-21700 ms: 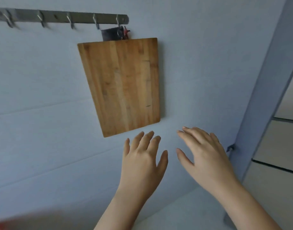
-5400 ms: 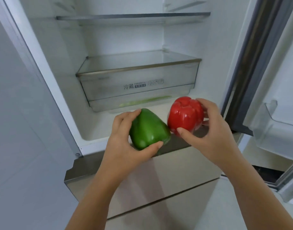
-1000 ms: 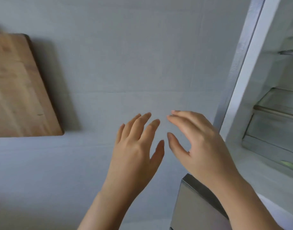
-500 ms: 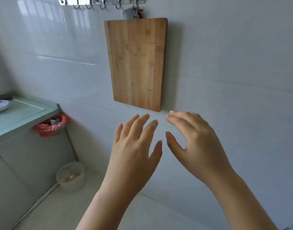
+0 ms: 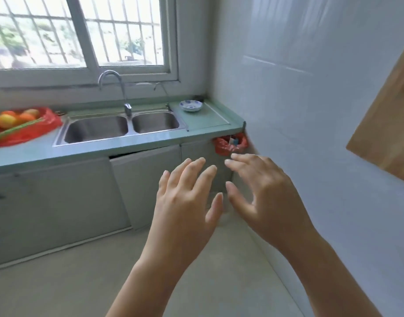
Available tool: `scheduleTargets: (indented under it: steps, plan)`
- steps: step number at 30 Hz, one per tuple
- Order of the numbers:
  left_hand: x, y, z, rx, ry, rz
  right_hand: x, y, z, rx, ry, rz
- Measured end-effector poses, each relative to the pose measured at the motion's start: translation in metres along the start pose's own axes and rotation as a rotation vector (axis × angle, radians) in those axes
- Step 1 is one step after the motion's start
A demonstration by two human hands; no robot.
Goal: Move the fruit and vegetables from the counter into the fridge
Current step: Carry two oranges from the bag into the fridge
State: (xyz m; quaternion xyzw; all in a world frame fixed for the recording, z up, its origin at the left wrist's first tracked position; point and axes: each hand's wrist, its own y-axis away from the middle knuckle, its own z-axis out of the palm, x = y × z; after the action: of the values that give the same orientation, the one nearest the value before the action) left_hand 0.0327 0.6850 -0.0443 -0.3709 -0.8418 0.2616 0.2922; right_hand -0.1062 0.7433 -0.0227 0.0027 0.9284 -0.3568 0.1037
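The left hand point(image 5: 185, 202) and right hand point(image 5: 265, 197) hang side by side below and right of the sink point(image 5: 59, 139). Their fingers are spread and relaxed, holding nothing. The fruit point(image 5: 11, 118) lies in a red bag point(image 5: 40, 129) on the counter point(image 5: 82, 152), left of the sink. A dish point(image 5: 190, 105) sits right of the sink.

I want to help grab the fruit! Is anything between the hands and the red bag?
Nothing visible is. Both the left hand and right hand hang empty in the air, and the red bag of fruit lies on the counter, left of the sink.
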Motion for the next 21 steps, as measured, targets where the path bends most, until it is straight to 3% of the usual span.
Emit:
scheduleTargets:
  steps: [14,21]
  plan:
    - [-0.23,-0.062,-0.076,0.121,-0.472,-0.35,-0.116,-0.203,0.205,-0.045,-0.4,-0.319]
    - [-0.315,-0.06,-0.092,0.173,-0.578,-0.567,-0.165,-0.265,0.284,-0.095,-0.522,-0.452]
